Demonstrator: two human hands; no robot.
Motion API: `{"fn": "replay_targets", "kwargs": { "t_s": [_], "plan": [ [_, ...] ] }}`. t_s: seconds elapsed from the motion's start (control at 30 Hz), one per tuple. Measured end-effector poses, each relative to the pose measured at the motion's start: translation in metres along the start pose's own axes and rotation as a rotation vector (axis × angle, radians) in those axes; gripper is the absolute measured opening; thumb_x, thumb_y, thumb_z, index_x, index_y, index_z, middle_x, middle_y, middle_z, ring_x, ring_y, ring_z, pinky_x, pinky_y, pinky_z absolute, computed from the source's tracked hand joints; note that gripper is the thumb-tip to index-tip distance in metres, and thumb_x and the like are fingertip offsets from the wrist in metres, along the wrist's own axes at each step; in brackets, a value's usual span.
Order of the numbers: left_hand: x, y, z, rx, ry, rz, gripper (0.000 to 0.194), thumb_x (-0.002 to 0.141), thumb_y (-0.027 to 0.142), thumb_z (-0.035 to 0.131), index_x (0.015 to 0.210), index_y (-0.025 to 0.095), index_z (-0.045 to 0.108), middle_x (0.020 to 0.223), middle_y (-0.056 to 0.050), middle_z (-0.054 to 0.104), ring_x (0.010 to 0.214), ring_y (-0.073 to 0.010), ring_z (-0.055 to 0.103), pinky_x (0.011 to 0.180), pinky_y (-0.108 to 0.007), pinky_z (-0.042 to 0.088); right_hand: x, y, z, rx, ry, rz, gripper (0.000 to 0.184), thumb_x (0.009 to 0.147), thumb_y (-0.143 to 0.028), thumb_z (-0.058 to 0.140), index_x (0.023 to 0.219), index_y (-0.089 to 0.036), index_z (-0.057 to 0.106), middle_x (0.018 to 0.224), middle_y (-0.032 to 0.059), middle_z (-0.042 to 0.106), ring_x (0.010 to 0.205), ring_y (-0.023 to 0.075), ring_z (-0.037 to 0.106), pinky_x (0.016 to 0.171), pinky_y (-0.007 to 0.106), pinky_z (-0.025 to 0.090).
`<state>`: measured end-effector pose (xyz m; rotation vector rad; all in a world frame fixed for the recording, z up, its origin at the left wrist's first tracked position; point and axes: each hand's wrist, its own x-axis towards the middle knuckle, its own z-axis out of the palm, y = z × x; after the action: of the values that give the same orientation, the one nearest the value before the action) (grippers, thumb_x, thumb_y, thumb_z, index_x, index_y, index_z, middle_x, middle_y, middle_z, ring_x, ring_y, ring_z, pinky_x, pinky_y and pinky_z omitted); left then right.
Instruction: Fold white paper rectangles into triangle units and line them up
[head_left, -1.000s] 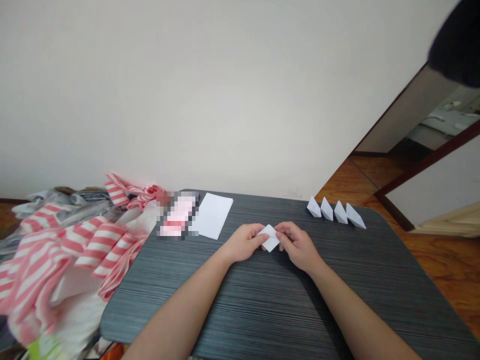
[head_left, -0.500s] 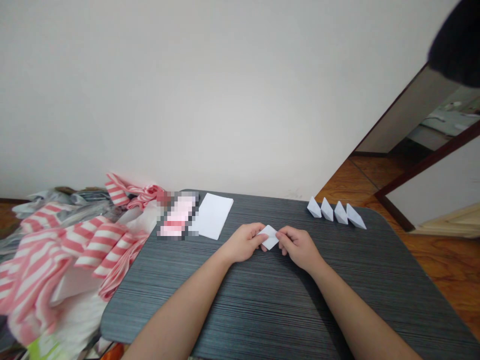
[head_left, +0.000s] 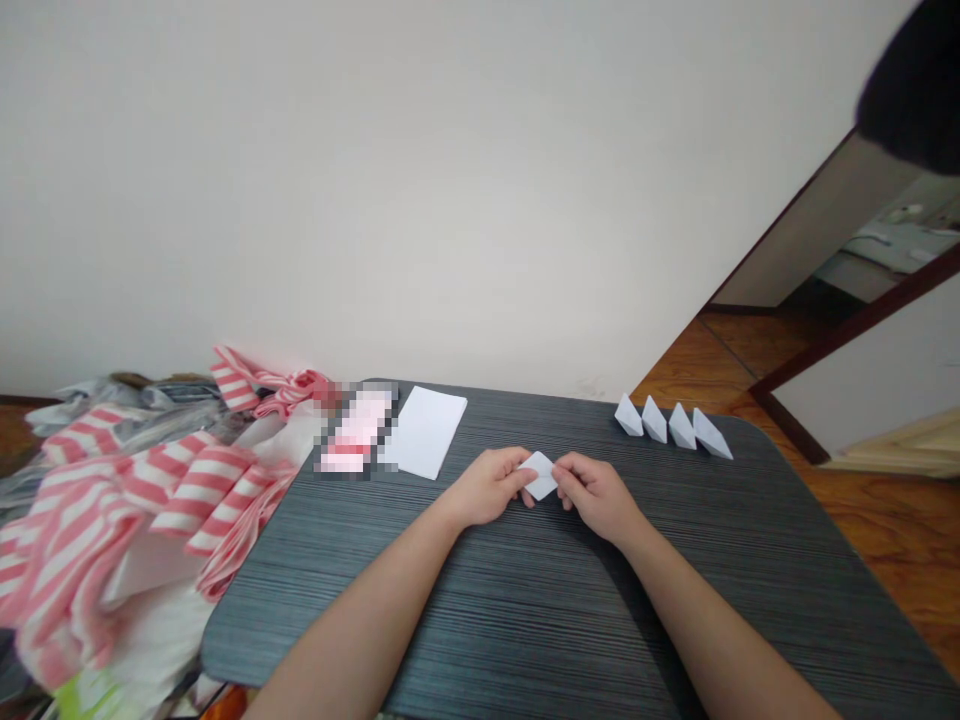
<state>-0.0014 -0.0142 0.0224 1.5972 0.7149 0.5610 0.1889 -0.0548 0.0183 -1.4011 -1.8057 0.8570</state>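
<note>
A small folded white paper (head_left: 540,476), diamond-shaped, is held between my two hands above the middle of the dark table. My left hand (head_left: 491,487) pinches its left side, thumb on top and fingers beneath. At the right corner, my right hand (head_left: 594,492) grips the paper between thumb and curled fingers. Several folded white paper boats (head_left: 682,428) stand in a row at the table's back right, apart from my hands. To the back left lies a stack of white paper sheets (head_left: 426,430).
The dark wood-grain table (head_left: 517,610) stands against a pale wall (head_left: 450,200). A blurred-out pink object (head_left: 358,430) lies beside the sheets at the left edge. Red-and-white striped cloth (head_left: 202,490) is heaped left of the table. Wooden floor (head_left: 892,530) shows at right.
Almost nothing differs. Both hands keep their hold on the folded paper, with only a very slight shift of the fingers.
</note>
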Motion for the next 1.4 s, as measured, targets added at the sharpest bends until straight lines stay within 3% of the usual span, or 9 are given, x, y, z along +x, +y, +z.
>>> {"fn": "replay_targets", "kwargs": {
  "t_s": [0.5, 0.8, 1.13, 1.4],
  "plan": [
    [-0.0006, 0.0015, -0.0005, 0.047, 0.026, -0.018, 0.035, 0.088, 0.039, 0.038, 0.085, 0.012, 0.059, 0.069, -0.005, 0.065, 0.063, -0.0125, 0.058, 0.061, -0.023, 0.043, -0.0005, -0.0003, -0.0003, 0.040, 0.028, 0.060, 0.025, 0.087, -0.034, 0.046, 0.067, -0.019, 0.051, 0.049, -0.0040, 0.053, 0.043, 0.0107, 0.050, 0.049, 0.022, 0.039],
    [-0.0014, 0.0057, -0.0015, 0.058, 0.004, -0.012, 0.036, 0.087, 0.039, 0.038, 0.081, 0.012, 0.060, 0.071, -0.005, 0.065, 0.063, -0.0122, 0.058, 0.062, -0.023, 0.043, 0.0010, 0.0023, 0.0011, 0.076, -0.048, 0.068, 0.027, 0.087, -0.036, 0.045, 0.069, -0.019, 0.053, 0.049, -0.0040, 0.053, 0.043, 0.0106, 0.049, 0.048, 0.022, 0.038],
    [-0.0011, 0.0021, 0.0001, 0.186, 0.034, 0.013, 0.037, 0.086, 0.041, 0.040, 0.075, 0.013, 0.060, 0.066, -0.003, 0.063, 0.058, -0.0111, 0.055, 0.055, -0.020, 0.038, -0.0004, -0.0016, 0.0015, 0.010, -0.044, 0.009, 0.027, 0.087, -0.033, 0.045, 0.065, -0.019, 0.052, 0.048, -0.0034, 0.053, 0.043, 0.0106, 0.049, 0.048, 0.022, 0.038],
    [-0.0023, 0.0036, 0.0001, 0.254, 0.051, 0.028, 0.036, 0.088, 0.038, 0.038, 0.075, 0.014, 0.061, 0.066, -0.002, 0.063, 0.059, -0.0110, 0.055, 0.056, -0.020, 0.037, 0.0001, -0.0005, 0.0045, 0.058, -0.081, 0.041, 0.023, 0.087, -0.033, 0.047, 0.070, -0.018, 0.054, 0.050, -0.0034, 0.054, 0.044, 0.0103, 0.050, 0.047, 0.021, 0.038]
  ]
}}
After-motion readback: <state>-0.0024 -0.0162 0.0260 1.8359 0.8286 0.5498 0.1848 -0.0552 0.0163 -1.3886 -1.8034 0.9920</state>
